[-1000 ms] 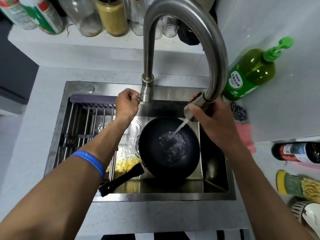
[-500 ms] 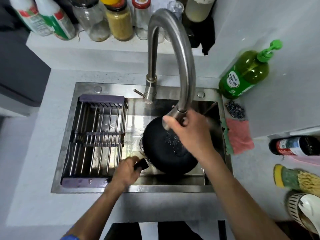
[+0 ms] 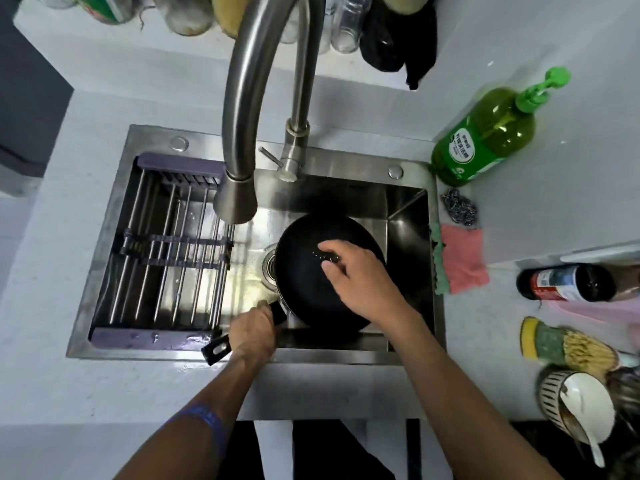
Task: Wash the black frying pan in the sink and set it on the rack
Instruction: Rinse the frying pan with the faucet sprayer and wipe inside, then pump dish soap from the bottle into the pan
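Mid-wash step, judging by the layout: the black frying pan (image 3: 311, 271) is sitting in the right half of the sink (image 3: 408, 209), tilted a bit, bowl facing up, its handle (image 3: 242, 329) pointing toward the near left and sticking out over the near sink rim. The left hand (image 3: 251, 332) is clenching around that handle and bracing the pan. The right hand (image 3: 360, 278) is reaching into the bowl with fingers (image 3: 341, 252) curled down on the inner surface; there is a small glint of water or residue right at the fingertips, and I cannot tell whether they are pinching anything or just rubbing bare-handed. No sponge is in either hand. The faucet (image 3: 235, 199) spout is hanging over the gap between the pan and the rack (image 3: 166, 247), not over the pan, and no stream is showing. The rack is spanning the left half of the sink, with nothing on it. Soap bottle (image 3: 485, 133), steel scrubber (image 3: 459, 211) and pink cloth (image 3: 462, 259) are all sitting on the counter to the right of the sink, untouched. Likely next move: keep rubbing round the bowl, or grab the scrubber or soap with the right hand since it is the nearer 1, then rinse under the spout. That calls for swinging the spout right or sliding the pan left. Only after that, lift by the handle and set it on the rack, which is just beside the pan, so a short carry left.
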Demonstrator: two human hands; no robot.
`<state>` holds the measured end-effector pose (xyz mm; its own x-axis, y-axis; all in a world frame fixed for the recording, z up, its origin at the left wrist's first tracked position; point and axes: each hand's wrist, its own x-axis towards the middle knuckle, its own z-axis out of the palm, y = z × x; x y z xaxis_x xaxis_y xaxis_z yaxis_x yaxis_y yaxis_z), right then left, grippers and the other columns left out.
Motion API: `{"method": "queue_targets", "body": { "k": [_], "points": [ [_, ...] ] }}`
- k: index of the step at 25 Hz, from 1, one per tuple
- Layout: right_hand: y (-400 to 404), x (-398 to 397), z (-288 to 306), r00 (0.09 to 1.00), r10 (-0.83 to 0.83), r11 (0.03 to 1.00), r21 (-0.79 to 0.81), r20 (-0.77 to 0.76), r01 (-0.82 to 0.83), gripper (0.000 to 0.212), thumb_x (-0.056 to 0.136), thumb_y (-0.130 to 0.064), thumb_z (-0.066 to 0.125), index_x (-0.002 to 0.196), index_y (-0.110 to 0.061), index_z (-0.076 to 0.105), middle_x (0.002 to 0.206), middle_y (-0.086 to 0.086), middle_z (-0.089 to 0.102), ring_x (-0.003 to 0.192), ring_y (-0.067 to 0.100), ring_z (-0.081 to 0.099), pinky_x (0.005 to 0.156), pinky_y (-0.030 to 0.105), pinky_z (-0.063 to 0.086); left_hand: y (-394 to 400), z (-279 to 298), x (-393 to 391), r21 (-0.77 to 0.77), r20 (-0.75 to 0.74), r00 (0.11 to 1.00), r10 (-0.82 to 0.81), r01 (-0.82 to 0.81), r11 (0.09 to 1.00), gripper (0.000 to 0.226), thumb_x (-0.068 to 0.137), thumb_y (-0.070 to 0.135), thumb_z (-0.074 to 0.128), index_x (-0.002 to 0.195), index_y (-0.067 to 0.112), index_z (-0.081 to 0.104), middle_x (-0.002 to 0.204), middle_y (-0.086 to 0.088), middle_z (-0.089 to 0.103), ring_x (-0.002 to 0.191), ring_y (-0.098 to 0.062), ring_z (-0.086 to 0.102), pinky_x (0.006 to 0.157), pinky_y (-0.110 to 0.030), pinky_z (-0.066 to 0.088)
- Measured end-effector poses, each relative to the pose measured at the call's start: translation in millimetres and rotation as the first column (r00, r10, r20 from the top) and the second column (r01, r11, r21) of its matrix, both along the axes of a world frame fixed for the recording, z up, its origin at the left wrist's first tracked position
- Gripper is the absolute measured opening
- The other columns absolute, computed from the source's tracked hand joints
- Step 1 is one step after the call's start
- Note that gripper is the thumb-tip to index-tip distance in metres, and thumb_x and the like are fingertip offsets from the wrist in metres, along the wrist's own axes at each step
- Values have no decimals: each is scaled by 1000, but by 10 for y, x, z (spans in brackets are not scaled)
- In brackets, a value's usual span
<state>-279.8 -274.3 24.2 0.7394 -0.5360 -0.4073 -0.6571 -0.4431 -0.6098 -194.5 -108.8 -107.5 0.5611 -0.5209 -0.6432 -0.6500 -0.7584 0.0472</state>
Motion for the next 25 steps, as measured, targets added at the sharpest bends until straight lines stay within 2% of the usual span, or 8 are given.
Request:
{"method": "queue_targets", "body": {
  "k": [3, 6, 10, 13, 16, 20, 22, 25],
  "points": [
    [-131, -669, -327, 969, -146, 989, -14, -198, 146, 34, 98, -23, 57, 131, -19, 61, 131, 3, 63, 119, 21, 57, 99, 33, 46, -60, 88, -29, -71, -89, 993, 76, -82, 994, 50, 85, 66, 55, 101, 18, 56, 96, -1, 66, 95, -22, 66, 70, -28, 44],
    [-299, -1028, -456, 941, -320, 945, -115, -114, 307, 43, 96, -34, 60, 136, -19, 55, 138, -1, 56, 125, 19, 53, 103, 36, 43, -25, 276, 106, -67, -225, 959, 174, -193, 979, 64, 72, 82, 51, 89, 20, 60, 80, 3, 62, 79, -20, 63, 62, -26, 42],
    [-505, -1009, -352, 713, -695, 700, 312, 93, 642, 59, 89, -59, 61, 140, -35, 45, 142, -12, 52, 129, 12, 50, 107, 39, 42, 64, 432, 268, -67, -499, 843, 203, -271, 960, 63, 70, 83, 51, 74, 20, 56, 71, 4, 63, 66, -12, 59, 60, -25, 43],
    [-702, -855, -278, 676, -736, 649, 320, 35, 691, 76, 83, -74, 54, 145, -30, 43, 141, -6, 53, 127, 20, 52, 103, 42, 43, 89, 505, 241, -29, -607, 765, 215, -291, 956, 70, 66, 87, 50, 90, 22, 59, 87, 2, 68, 82, -14, 62, 78, -29, 49],
    [-844, -744, -198, 695, -711, 654, 265, -107, 709, 100, 63, -96, 44, 142, -33, 46, 135, -4, 60, 121, 25, 58, 103, 51, 46, 27, 587, 138, -103, -604, 784, 144, -255, 961, 68, 64, 87, 51, 71, 19, 56, 61, 8, 58, 60, -12, 56, 59, -26, 41],
    [-977, -916, -80, 624, -763, 574, 267, -168, 774, 44, 80, -31, 58, 122, -20, 56, 102, 4, 67, 91, 27, 65, 74, 40, 56, -31, 764, -8, -258, -258, 966, -32, -37, 965, 57, 74, 78, 50, 72, 21, 54, 60, 4, 56, 57, -15, 56, 53, -26, 40],
    [-980, -1146, -20, 547, -829, 488, 332, -111, 807, 52, 70, 1, 49, 119, -12, 58, 91, 11, 63, 81, 29, 63, 66, 39, 56, -89, 946, -46, -263, -73, 997, -35, 15, 965, 55, 73, 77, 53, 79, 23, 56, 69, 4, 60, 65, -20, 60, 55, -28, 40],
    [-1010, -1460, 4, 414, -908, 338, 464, -68, 819, 70, 61, 18, 42, 121, -14, 58, 81, 11, 57, 72, 28, 55, 57, 32, 47, -250, 1303, -90, -275, 62, 998, -29, 45, 960, 51, 72, 68, 61, 88, 20, 62, 79, -1, 67, 73, -24, 66, 56, -29, 42]
  ]
}}
